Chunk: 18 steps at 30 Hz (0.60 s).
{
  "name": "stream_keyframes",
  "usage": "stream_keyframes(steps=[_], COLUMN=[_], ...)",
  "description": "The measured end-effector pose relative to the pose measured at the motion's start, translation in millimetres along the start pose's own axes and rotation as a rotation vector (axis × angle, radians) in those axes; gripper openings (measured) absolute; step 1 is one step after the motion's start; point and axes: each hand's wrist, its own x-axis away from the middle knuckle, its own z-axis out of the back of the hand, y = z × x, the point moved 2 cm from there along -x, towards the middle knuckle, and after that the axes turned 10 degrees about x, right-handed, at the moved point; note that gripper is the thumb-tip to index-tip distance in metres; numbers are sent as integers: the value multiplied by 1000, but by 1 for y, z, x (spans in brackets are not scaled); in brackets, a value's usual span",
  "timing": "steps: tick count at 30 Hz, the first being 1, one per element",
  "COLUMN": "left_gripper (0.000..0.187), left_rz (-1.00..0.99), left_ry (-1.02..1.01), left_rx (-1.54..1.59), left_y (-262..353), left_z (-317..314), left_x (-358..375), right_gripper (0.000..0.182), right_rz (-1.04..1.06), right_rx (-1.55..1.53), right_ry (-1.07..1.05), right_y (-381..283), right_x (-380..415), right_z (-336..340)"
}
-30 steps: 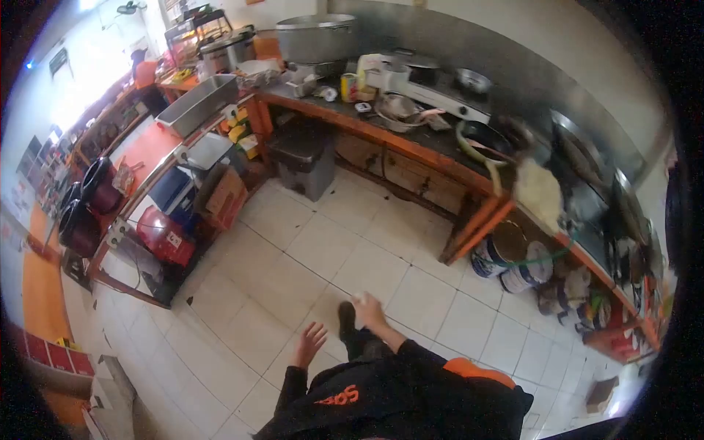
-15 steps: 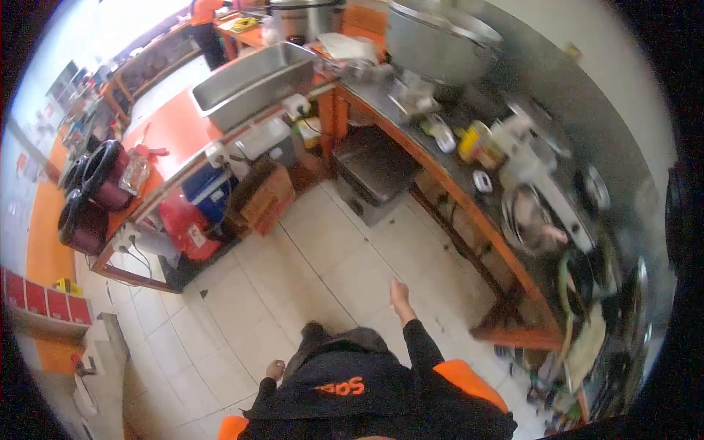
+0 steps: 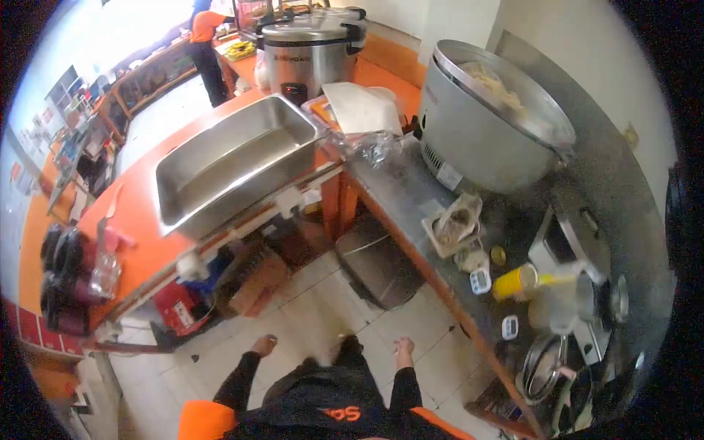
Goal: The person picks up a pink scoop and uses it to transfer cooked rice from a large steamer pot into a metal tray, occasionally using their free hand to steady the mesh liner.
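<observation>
Both my arms hang low over the tiled floor, in black sleeves with orange upper parts. My left hand (image 3: 263, 345) is loosely bent and open, with nothing visible in it; it is nearest a cardboard box (image 3: 258, 284) under the orange counter. My right hand (image 3: 404, 353) is open too, fingers slightly apart and bare. It is below a dark bin-like container (image 3: 381, 268) and touches nothing. Ahead, a deep steel pan (image 3: 238, 165) lies on the orange counter (image 3: 139, 192).
A steel rice cooker (image 3: 308, 62) stands behind the pan. On the dark worktop (image 3: 403, 176) at right are a large open pot (image 3: 477, 125), a yellow container (image 3: 515, 281) and a strainer (image 3: 544, 367). Purple containers (image 3: 73, 293) stand at left. Farther off is another person (image 3: 207, 44).
My view has moved forward, so the counter, steel pan and large pot appear closer. My left hand has swung forward; my right has dropped lower in view.
</observation>
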Motion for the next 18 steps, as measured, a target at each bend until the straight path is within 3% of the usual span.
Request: stream_keyframes(steps=[1, 2, 3, 4, 5, 10, 15, 18], left_gripper=[22, 23, 22, 22, 23, 28, 37, 43], left_rz=[437, 376, 428, 478, 501, 385, 197, 157], left_ry=[68, 63, 20, -25, -46, -219, -532, -580], left_rx=[155, -76, -107, -139, -154, -11, 27, 31], left_y=[16, 13, 12, 8, 7, 24, 96, 127], left_z=[19, 32, 40, 48, 50, -41, -135, -147], left_x=[-28, -55, -82, -109, -139, -254, -285, -300], right_gripper=[23, 24, 25, 28, 29, 33, 38, 42], right_rz=[-173, -343, -528, -336, -272, -150, 35, 324], right_rx=[-183, -373, -567, -402, -276, 82, 438, 823], right_ry=[14, 61, 102, 55, 42, 63, 48, 57], right_y=[-11, -26, -29, -29, -24, -70, -80, -66], right_x=[-11, -20, -22, -31, -43, -65, -69, -69], right_z=[1, 2, -3, -12, -14, -27, -41, -39])
